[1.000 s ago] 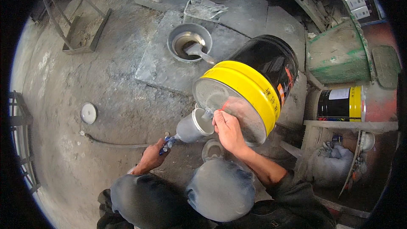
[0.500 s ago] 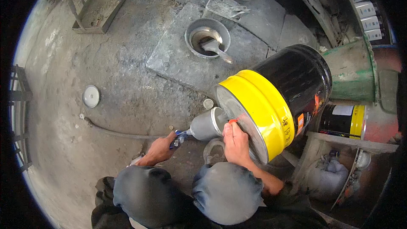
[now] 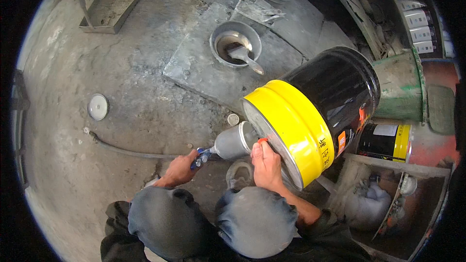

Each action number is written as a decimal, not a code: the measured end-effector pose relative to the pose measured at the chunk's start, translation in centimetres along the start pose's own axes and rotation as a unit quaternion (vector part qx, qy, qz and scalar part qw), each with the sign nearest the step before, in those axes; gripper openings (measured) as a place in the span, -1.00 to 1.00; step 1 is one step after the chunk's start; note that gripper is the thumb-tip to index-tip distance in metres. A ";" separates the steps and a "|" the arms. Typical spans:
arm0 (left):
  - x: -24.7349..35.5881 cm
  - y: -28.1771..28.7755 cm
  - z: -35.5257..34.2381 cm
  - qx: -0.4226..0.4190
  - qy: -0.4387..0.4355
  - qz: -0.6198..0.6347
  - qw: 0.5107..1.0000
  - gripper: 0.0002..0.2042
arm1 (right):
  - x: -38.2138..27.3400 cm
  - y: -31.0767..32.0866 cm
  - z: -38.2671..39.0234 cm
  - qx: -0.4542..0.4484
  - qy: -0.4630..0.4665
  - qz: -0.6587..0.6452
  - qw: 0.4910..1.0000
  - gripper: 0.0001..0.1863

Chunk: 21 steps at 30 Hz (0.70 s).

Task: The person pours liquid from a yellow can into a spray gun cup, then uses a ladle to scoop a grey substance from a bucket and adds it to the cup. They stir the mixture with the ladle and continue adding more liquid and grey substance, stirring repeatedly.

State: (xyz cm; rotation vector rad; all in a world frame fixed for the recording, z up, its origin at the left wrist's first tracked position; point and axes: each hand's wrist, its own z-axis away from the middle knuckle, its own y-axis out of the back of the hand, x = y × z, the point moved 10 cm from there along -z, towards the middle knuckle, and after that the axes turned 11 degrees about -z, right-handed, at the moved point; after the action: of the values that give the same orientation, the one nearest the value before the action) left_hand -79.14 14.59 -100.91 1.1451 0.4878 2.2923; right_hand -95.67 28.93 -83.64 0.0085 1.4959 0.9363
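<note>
My left hand [image 3: 182,167] is closed round the blue-and-silver handle of a spray gun [image 3: 198,158], whose grey metal cup [image 3: 228,142] is held on its side with the open mouth under the lid of a large black drum [image 3: 330,87] with a yellow band [image 3: 291,126]. The drum is tipped over toward me. My right hand [image 3: 266,164] is pinched on a small red spout [image 3: 263,141] on the drum's lid, right beside the cup mouth. Any liquid between spout and cup is hidden.
A bucket with a brush [image 3: 236,34] stands on a slab beyond. A round lid [image 3: 98,106] and a hose [image 3: 121,150] lie on the floor. At right are a green bin [image 3: 395,85], a smaller drum [image 3: 378,141], a cluttered box [image 3: 374,204] and shelved cans [image 3: 417,18].
Compared with a second ago, the drum, cup and both my hands sit farther right and somewhat lower in the picture, and my view has shifted. Little differs from half a second ago.
</note>
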 end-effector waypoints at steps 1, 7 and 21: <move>-0.3 0.0 0.2 0.004 0.002 0.004 1.000 -0.69 | -0.1 -0.2 -0.1 -0.015 -0.024 -0.002 1.000 -0.63; -1.2 -0.7 0.4 -0.001 0.005 0.011 1.000 -0.65 | 0.4 -0.2 -0.4 -0.032 -0.069 -0.029 0.997 -0.63; 0.8 0.7 -0.3 0.003 -0.054 0.026 0.998 -0.70 | 0.5 7.0 -3.6 -0.016 -0.168 -0.255 0.952 -0.62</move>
State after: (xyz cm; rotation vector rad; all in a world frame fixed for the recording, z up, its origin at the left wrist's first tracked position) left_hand -79.95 14.51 -100.24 1.2898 0.4290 2.2602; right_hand -102.40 31.98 -80.80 -0.2232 1.0890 0.5065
